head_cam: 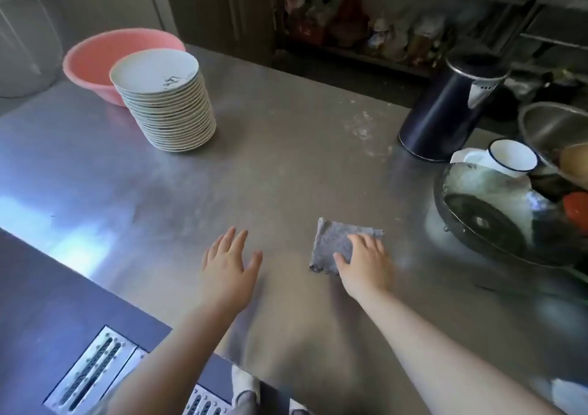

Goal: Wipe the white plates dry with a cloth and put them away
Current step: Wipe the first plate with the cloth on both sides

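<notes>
Stainless steel forms the worktop [286,147], and everything here is placed from the folded grey cloth [337,249] lying near its front edge. The right hand [366,262] rests flat on that cloth, fingers spread over its right part; whether they pinch it is hard to tell. Just left of the cloth, the left hand [229,262] lies open, fingers straight, holding nothing. Far beyond the cloth to the left stands the stack of white plates [165,102], a pink basin [95,58] behind it. Well to the cloth's right sits a dark kettle [445,109].
</notes>
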### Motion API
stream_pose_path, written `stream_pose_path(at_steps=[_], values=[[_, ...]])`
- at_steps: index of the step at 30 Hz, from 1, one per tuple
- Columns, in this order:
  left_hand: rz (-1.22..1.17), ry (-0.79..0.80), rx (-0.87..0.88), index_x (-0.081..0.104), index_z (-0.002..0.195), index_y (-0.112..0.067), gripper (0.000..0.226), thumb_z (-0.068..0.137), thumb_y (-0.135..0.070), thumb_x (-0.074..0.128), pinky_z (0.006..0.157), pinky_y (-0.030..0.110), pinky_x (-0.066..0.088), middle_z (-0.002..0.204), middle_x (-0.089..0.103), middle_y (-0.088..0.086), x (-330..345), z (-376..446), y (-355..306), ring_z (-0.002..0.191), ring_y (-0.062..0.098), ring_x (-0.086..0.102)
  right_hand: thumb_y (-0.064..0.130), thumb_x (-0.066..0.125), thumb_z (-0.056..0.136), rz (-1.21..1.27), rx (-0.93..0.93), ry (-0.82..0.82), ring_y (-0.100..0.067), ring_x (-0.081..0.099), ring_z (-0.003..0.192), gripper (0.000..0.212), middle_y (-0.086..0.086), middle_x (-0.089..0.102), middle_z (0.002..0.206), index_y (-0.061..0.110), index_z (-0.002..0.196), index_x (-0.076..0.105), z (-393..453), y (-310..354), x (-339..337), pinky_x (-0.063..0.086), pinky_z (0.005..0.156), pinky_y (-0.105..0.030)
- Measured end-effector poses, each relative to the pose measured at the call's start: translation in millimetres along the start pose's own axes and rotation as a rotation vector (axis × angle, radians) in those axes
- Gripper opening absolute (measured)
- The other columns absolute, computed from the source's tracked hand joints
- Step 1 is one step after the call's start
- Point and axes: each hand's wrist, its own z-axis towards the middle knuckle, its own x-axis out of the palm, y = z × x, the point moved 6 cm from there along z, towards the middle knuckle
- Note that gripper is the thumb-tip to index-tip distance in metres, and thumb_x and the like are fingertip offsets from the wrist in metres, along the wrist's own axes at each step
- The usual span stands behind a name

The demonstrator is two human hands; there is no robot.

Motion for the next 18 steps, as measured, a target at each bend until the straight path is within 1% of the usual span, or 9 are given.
stream_pose_path(at_steps=[3,5,7,9,10,13,14,16,18], values=[[-0.012,0.028,0.02,0.029,0.154,-0.025,0.056,0.102,-0.043,0.04,0.12,0.031,0.009,0.163,0.019,-0.003,5,19,6,0.15,0.018,0.015,0.044,0.053,0.094,-0.028,0.093,-0.003,-0.022,0.038,0.13,0.046,0.002,0.048,0.139,0.024,0.135,0.048,5,-4,12,0.031,0.104,-0.033],[-0.018,0.063,0.035,0.03,0.154,-0.024,0.056,0.102,-0.043,0.041,0.119,0.031,0.009,0.163,0.02,-0.002,8,29,6,0.15,0.019,0.016,0.042,0.061,0.09,-0.016,0.123,-0.036,-0.024,0.044,0.123,0.041,0.001,0.055,0.129,0.023,0.126,0.057,5,-5,16,0.036,0.096,-0.035],[-0.013,0.071,0.043,0.03,0.154,-0.024,0.056,0.102,-0.042,0.041,0.119,0.031,0.009,0.163,0.02,-0.002,9,38,7,0.149,0.019,0.016,0.035,0.075,0.079,0.007,0.121,-0.094,-0.029,0.055,0.108,0.031,-0.004,0.063,0.109,0.019,0.105,0.067,7,-7,19,0.042,0.084,-0.037],[-0.013,0.078,0.042,0.029,0.154,-0.024,0.056,0.102,-0.043,0.04,0.12,0.031,0.009,0.163,0.019,-0.002,8,45,8,0.15,0.018,0.015,0.027,0.086,0.066,-0.01,0.105,-0.132,-0.033,0.06,0.089,0.026,-0.007,0.064,0.088,0.017,0.082,0.069,8,-5,21,0.045,0.072,-0.037],[-0.011,0.079,0.046,0.029,0.154,-0.025,0.056,0.102,-0.043,0.04,0.12,0.031,0.009,0.163,0.019,-0.002,9,47,8,0.15,0.019,0.015,0.024,0.088,0.064,-0.02,0.103,-0.136,-0.033,0.06,0.086,0.025,-0.007,0.064,0.084,0.016,0.078,0.068,9,-4,22,0.045,0.07,-0.037],[-0.021,0.074,0.051,0.03,0.154,-0.025,0.056,0.102,-0.043,0.041,0.12,0.032,0.011,0.163,0.02,-0.001,9,52,5,0.15,0.02,0.016,0.025,0.078,0.077,-0.018,0.131,-0.1,-0.033,0.056,0.098,0.018,-0.009,0.063,0.095,0.014,0.087,0.068,11,1,22,0.043,0.078,-0.039],[-0.027,0.067,0.049,0.03,0.153,-0.024,0.056,0.102,-0.043,0.041,0.12,0.032,0.011,0.163,0.02,-0.001,8,54,4,0.149,0.02,0.017,0.024,0.075,0.08,-0.018,0.136,-0.105,-0.034,0.056,0.099,0.016,-0.01,0.063,0.097,0.014,0.088,0.066,12,3,21,0.042,0.079,-0.039],[-0.034,0.043,0.043,0.031,0.153,-0.025,0.056,0.102,-0.044,0.041,0.12,0.032,0.011,0.163,0.02,-0.002,4,60,2,0.149,0.019,0.016,0.02,0.075,0.079,0.024,0.102,-0.145,-0.036,0.059,0.089,0.016,-0.012,0.064,0.088,0.013,0.082,0.061,17,11,15,0.043,0.072,-0.04],[-0.039,0.008,0.04,0.031,0.153,-0.025,0.056,0.101,-0.044,0.04,0.12,0.032,0.011,0.163,0.02,-0.003,-3,66,2,0.149,0.019,0.016,0.017,0.071,0.081,0.114,0.06,-0.193,-0.037,0.061,0.08,0.016,-0.013,0.064,0.082,0.011,0.082,0.057,25,25,5,0.041,0.066,-0.039]])
